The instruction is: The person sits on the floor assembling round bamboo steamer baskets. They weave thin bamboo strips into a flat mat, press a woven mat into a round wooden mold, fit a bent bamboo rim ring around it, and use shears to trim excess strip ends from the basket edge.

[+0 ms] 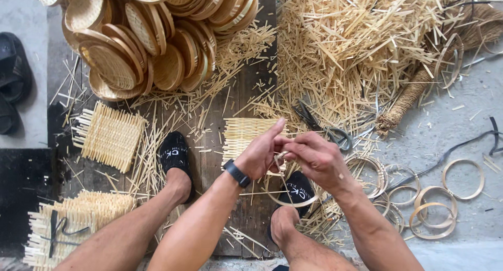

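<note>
Your left hand (259,156) and right hand (314,158) pinch shut on a thin bamboo strip (285,190) looping down between them; it looks light, springy, likely brittle; hold near its joined ends; woven mat (246,135) lies just behind.

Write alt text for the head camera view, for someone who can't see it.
Seen from above, a person's left hand and right hand meet on a thin bamboo hoop above a woven mat. Finished baskets, loose bamboo strips, scissors and spare rings lie around.
</note>
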`<state>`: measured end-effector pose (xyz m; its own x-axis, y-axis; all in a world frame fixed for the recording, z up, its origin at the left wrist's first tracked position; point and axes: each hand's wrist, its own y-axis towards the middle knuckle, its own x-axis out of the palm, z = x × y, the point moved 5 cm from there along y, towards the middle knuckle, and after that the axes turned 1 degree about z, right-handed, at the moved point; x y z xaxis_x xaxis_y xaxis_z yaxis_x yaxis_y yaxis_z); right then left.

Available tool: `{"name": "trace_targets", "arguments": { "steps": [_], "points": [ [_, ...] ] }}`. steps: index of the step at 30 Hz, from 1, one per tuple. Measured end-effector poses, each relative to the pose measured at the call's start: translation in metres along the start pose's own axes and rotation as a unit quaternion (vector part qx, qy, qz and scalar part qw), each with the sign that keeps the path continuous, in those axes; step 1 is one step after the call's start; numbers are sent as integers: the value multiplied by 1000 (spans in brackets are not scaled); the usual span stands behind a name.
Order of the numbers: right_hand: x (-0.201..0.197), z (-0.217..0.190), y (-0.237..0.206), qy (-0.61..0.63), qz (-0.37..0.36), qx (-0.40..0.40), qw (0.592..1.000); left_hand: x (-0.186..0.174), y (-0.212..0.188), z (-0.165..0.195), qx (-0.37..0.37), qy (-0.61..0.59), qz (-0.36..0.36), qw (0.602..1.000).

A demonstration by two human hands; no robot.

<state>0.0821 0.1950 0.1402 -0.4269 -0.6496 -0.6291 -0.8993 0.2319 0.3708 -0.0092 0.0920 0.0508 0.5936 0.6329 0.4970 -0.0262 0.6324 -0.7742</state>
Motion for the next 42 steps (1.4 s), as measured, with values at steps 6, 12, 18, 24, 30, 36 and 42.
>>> {"name": "trace_targets", "arguments": {
  "steps": [6, 12, 18, 24, 30, 36, 42],
  "points": [
    [19, -5, -5, -97, 7, -6, 995, -1, 6, -10, 0, 0, 45, 999],
    [29, 0, -4, -80, -6, 47, 996, -7, 13, -23, 17, -71, 45, 996],
    [10, 38, -16, 197, 145, 292, 925, -39, 6, 7, 188, -177, -31, 966],
    [50, 56, -44, 660, 116, 347, 656, -74, -5, 23, 295, -335, -30, 895],
    [63, 63, -44, 697, 82, 371, 608, -80, -19, 33, 229, -244, -64, 940],
    [69, 58, -35, 711, 58, 400, 575, -68, -28, 31, 118, -108, -18, 987],
    [88, 72, -44, 674, 22, 468, 571, -64, -15, 19, 89, -36, 73, 993]
  ]
}}
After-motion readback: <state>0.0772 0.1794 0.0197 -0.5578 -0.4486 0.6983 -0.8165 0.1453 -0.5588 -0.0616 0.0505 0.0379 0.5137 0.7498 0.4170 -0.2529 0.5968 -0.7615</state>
